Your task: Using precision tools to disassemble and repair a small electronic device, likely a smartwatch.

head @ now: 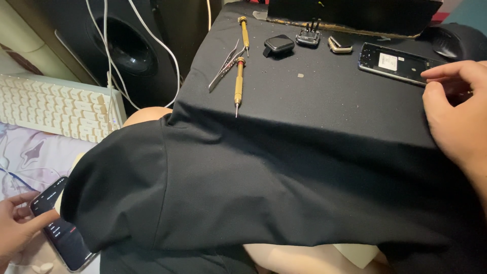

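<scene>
My left hand [18,226] is at the lower left, resting on a black smartphone [63,236] with its screen lit; the thumb lies across the screen. My right hand [456,109] is at the right edge over the black cloth [304,132], fingers curled, thumb and forefinger close together next to an opened phone frame [393,63]. Whether the fingers pinch something small I cannot tell. Two brass-handled screwdrivers [238,83] and metal tweezers [223,68] lie on the cloth at the upper left.
A smartwatch body [279,44], a small black part [307,36] and a gold-rimmed part [340,45] lie along the far side. A cream keyboard [50,106] is at the left, with a speaker [127,45] and white cables [109,61] behind it.
</scene>
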